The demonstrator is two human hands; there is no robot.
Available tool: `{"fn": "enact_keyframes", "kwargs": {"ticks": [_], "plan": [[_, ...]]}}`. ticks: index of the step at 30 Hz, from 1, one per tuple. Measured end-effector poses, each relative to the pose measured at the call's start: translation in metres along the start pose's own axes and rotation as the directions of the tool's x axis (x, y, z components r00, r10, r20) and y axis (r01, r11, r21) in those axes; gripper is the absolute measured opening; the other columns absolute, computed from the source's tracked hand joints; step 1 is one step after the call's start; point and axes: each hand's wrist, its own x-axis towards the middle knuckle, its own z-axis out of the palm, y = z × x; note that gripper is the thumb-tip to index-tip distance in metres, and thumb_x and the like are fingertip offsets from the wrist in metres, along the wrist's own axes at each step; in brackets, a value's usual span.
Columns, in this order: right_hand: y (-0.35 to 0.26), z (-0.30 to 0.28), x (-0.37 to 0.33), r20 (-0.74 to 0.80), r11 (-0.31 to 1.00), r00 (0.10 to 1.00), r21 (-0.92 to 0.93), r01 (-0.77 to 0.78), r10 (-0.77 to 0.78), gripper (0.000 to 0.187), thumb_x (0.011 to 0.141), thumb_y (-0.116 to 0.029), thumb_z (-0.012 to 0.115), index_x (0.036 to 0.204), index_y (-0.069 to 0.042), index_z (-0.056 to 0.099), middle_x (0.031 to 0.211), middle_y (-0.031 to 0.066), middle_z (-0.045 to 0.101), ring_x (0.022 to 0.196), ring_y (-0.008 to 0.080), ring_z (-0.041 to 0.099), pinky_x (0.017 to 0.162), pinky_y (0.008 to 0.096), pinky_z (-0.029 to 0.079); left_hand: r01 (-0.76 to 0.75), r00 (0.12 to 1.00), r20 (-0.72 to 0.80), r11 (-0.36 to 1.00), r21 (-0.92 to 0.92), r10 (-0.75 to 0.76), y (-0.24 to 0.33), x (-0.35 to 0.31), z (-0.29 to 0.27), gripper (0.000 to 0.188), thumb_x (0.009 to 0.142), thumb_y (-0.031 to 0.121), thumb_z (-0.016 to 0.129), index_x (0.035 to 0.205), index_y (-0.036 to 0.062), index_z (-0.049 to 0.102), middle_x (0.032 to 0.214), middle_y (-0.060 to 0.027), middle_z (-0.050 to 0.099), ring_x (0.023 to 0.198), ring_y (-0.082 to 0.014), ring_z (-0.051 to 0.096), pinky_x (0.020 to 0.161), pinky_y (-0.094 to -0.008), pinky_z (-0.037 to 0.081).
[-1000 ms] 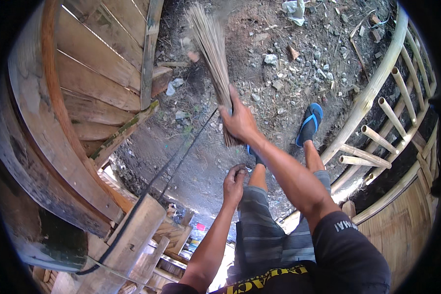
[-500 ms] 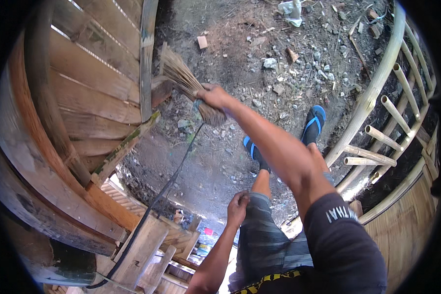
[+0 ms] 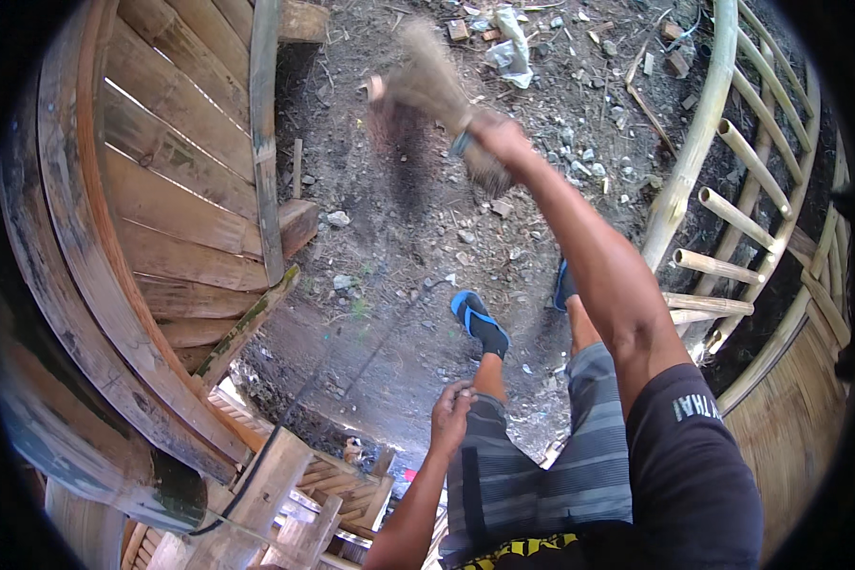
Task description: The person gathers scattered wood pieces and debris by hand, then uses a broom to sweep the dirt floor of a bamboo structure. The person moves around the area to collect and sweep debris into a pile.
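Note:
In my right hand (image 3: 500,141) is a short handleless broom (image 3: 427,81) of thin, dry, stiff sticks. My fingers wrap around its bound part, beside a bluish tie. Its bristles spread toward the upper left, blurred by motion, over the dirt ground, and its butt end sticks out below my hand. I cannot tell whether the tips touch the soil. My left hand (image 3: 452,415) rests at my left knee, against the grey striped shorts (image 3: 541,465), with loosely bent fingers and nothing seen in it.
Stones, brick pieces (image 3: 459,29) and a pale plastic scrap (image 3: 511,52) litter the ground (image 3: 399,218). A wooden slat wall (image 3: 185,190) stands left, a bamboo railing (image 3: 698,142) right. A black cable (image 3: 256,465) runs at lower left. My feet wear blue flip-flops (image 3: 475,318).
My right hand has swung the broom up and to the right, away from the slat wall. My feet have shifted. The left hand stays at the knee.

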Motion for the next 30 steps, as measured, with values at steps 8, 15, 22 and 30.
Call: {"fn": "enact_keyframes", "kwargs": {"ticks": [8, 15, 22, 30], "plan": [[0.015, -0.147, -0.056, 0.201, 0.915, 0.970, -0.400, -0.047, 0.138, 0.063, 0.086, -0.047, 0.067, 0.140, -0.017, 0.057, 0.131, 0.0165, 0.063, 0.124, 0.0288, 0.057, 0.108, 0.0371, 0.041, 0.060, 0.998, 0.009, 0.992, 0.116, -0.061, 0.038, 0.006, 0.053, 0.028, 0.100, 0.017, 0.054, 0.123, 0.0016, 0.061, 0.110, -0.0077, 0.066, 0.098, -0.0143, 0.065, 0.087, -0.0285, 0.050], [-0.072, -0.312, -0.017, -0.386, 0.779, 0.799, -0.608, 0.155, -0.461, 0.039, 0.092, -0.034, 0.059, 0.122, -0.009, 0.064, 0.094, 0.0134, 0.072, 0.079, 0.0220, 0.069, 0.075, 0.0380, 0.055, -0.169, 0.984, 0.053, 0.986, 0.001, 0.169, 0.106, 0.009, 0.102, 0.032, 0.103, 0.021, 0.052, 0.128, 0.0022, 0.057, 0.115, -0.0113, 0.065, 0.101, -0.0157, 0.063, 0.088, -0.0299, 0.050], [-0.016, -0.253, -0.119, 0.354, 0.734, 0.842, -0.675, -0.070, 0.406, 0.061, 0.082, -0.052, 0.067, 0.122, -0.007, 0.068, 0.125, 0.0195, 0.065, 0.118, 0.0344, 0.061, 0.099, 0.0417, 0.048, -0.094, 0.991, 0.105, 0.991, 0.096, 0.084, 0.122, -0.015, 0.130, 0.032, 0.100, 0.018, 0.053, 0.126, -0.0005, 0.059, 0.111, -0.0116, 0.067, 0.097, -0.0173, 0.065, 0.091, -0.0307, 0.050], [-0.010, -0.281, -0.081, -0.211, 0.892, 0.973, -0.453, -0.009, -0.098, 0.050, 0.088, -0.041, 0.062, 0.125, -0.007, 0.062, 0.105, 0.0235, 0.070, 0.096, 0.0346, 0.070, 0.086, 0.0423, 0.053, -0.088, 0.992, 0.096, 0.993, 0.081, 0.081, 0.116, -0.011, 0.127, 0.031, 0.100, 0.023, 0.055, 0.126, 0.0054, 0.060, 0.113, -0.0068, 0.067, 0.098, -0.0135, 0.064, 0.083, -0.0275, 0.049]]}}
